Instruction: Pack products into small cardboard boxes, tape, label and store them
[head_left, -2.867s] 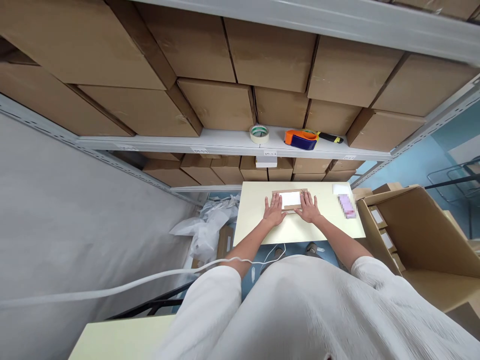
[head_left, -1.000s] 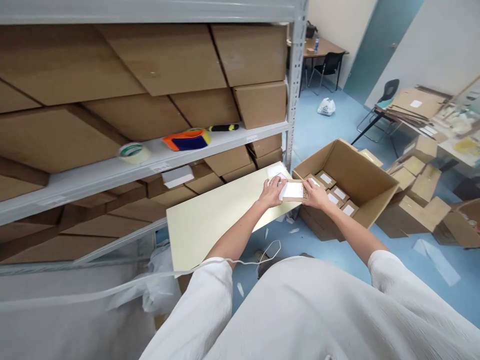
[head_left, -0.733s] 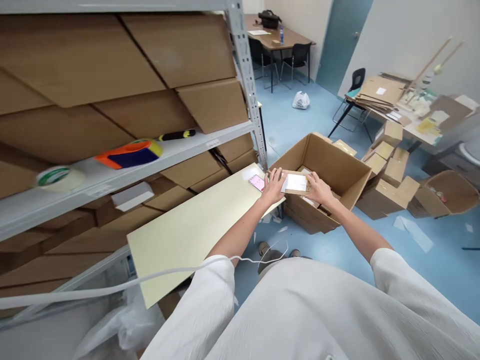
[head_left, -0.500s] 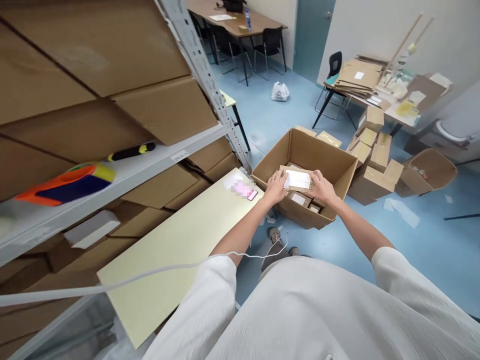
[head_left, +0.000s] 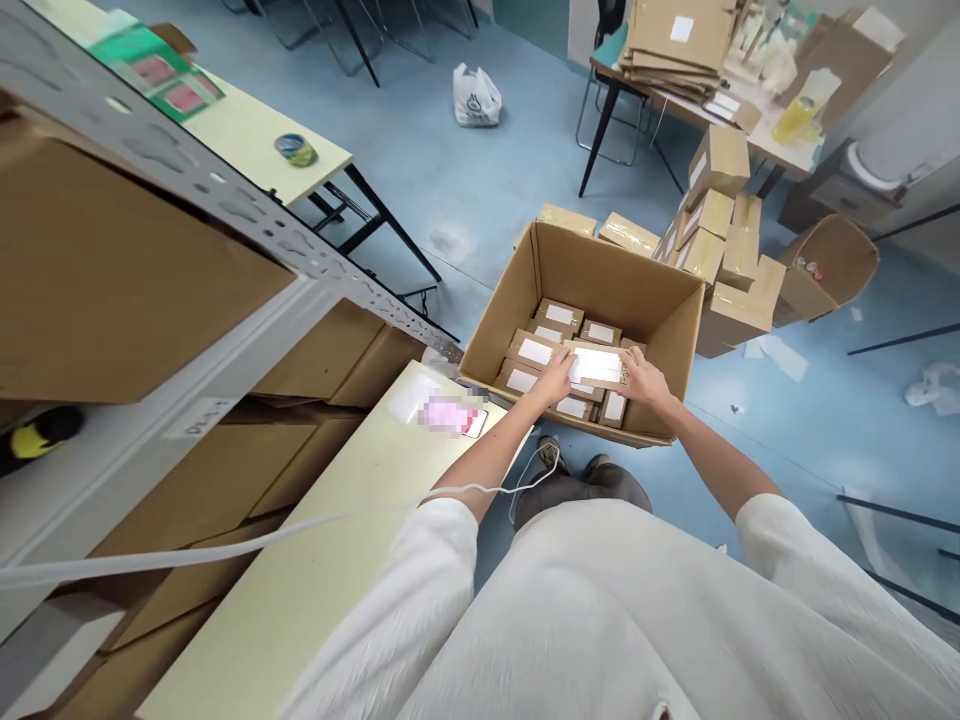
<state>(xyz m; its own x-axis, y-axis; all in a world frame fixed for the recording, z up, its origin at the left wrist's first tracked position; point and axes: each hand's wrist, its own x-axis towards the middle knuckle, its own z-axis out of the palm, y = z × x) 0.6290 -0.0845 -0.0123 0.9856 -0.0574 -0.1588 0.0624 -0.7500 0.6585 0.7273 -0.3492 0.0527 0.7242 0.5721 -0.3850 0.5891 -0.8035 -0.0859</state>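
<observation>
In the head view, we see 1 small cardboard box (head_left: 598,368) between 2 hands: the left hand (head_left: 553,380) at its left end and the right hand (head_left: 646,384) at its right end, the fingers of both pinching it from either side. It is over the open large carton (head_left: 615,255), above the labelled boxes (head_left: 535,350) inside; whether its underside touches them, we cannot tell. We judge it light and fairly stiff, though its walls may give if squeezed hard; the smooth card could slip a little, and how fragile its contents are we cannot know. The 2 short ends seem the best places to take hold, leaving most of the white label (head_left: 596,364) uncovered. Its long axis runs side to side, from hand to hand, the right end slightly nearer to us, the label facing up. The pale desk (head_left: 390,480) stands left, just beside the carton.
</observation>
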